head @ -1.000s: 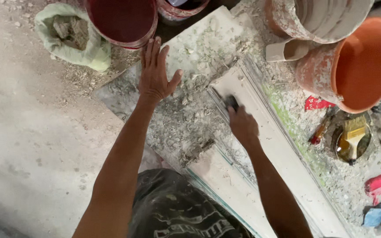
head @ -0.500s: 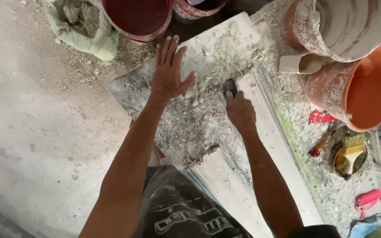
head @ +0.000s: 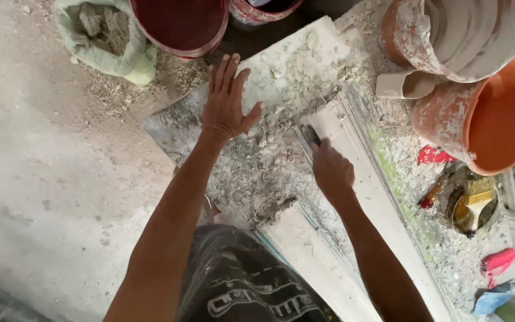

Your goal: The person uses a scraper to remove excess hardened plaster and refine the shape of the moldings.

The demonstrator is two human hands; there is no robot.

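Head view is showing a long white plaster moulding (head: 353, 179) lying across a debris-strewn glass slab (head: 281, 77), running from about eleven o'clock near the centre down toward five o'clock; the right hand (head: 331, 172) is curling closed around a small dark scraping tool (head: 311, 136), its tip touching the moulding's upper end, fingers wrapping the handle so most of it is hidden; the left hand (head: 226, 101) is lying flat and fully spread on the slab at ten o'clock from the tool, palm down, gripping nothing; grey-white plaster crumbs (head: 257, 173) are covering the slab between the two hands. Further out, a dark red bucket (head: 180, 21) is sitting at twelve o'clock just beyond the left fingertips; a pale green sack (head: 129, 59) of rubble is resting at eleven o'clock; at one to two o'clock a plaster-crusted bucket (head: 448, 36) is touching an orange bucket (head: 502, 113); at three o'clock a paintbrush (head: 475, 206) is lying in a small round tin, with a red scrap (head: 433, 156) just above it.
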